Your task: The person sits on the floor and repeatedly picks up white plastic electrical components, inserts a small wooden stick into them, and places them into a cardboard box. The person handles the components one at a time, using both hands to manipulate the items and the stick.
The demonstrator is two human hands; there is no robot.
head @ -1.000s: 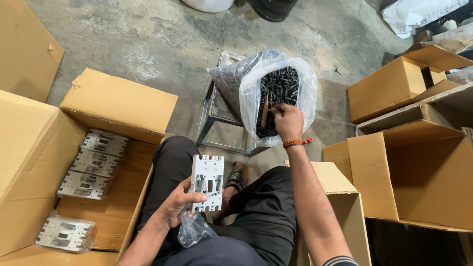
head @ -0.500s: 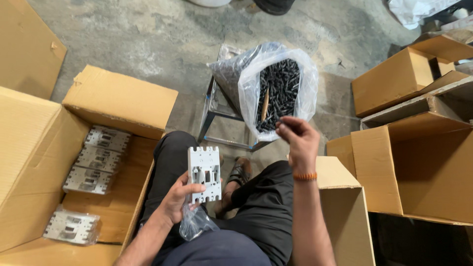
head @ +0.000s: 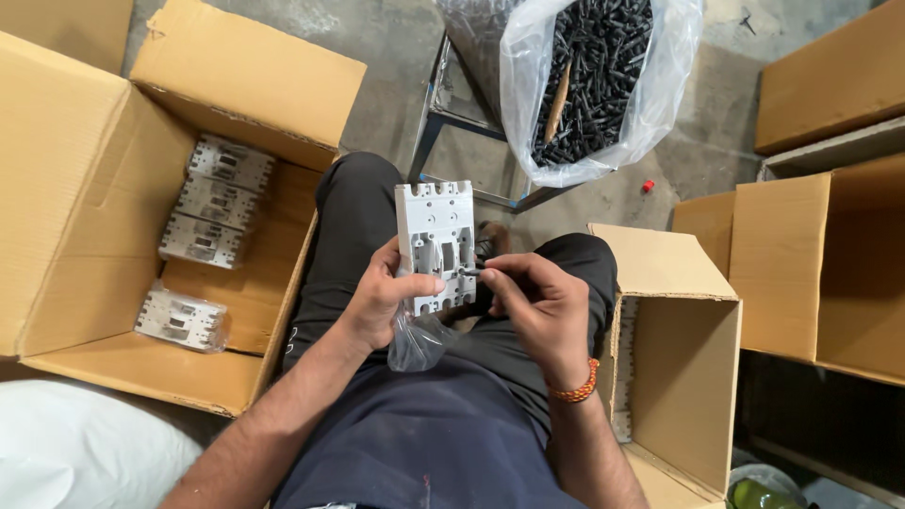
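1. One white moulded breaker housing (head: 436,247) held upright over the lap, between the two knees, top edge pointing away from the body.
2. Left hand (head: 385,300) closed around the lower left side of that housing, thumb laid across its front face, fingers wrapped behind.
3. One small clear plastic bag (head: 418,339) hanging crumpled just under the left hand, touching the bottom edge of the housing.
4. Right hand (head: 539,303) closed in a pinch on one small dark screw (head: 468,272), fingertips just beside the right edge of the housing, screw tip touching its front face near the middle.
5. One orange thread band (head: 577,385) around the right wrist.
6. Four similar white units (head: 215,200) counted in the open cardboard box (head: 90,188) on the left: three stacked in a row, one lower down wrapped in clear plastic.
7. One large clear bag of black screws (head: 594,80) resting on a metal stool (head: 443,141) straight ahead, well apart from both hands, with one wooden handle (head: 558,89) stuck into the pile.
8. One open carton (head: 679,368) just beside the right knee; further cartons (head: 830,254) stacked to the right.
9. One small red bit (head: 648,187) on the concrete floor near the stool.
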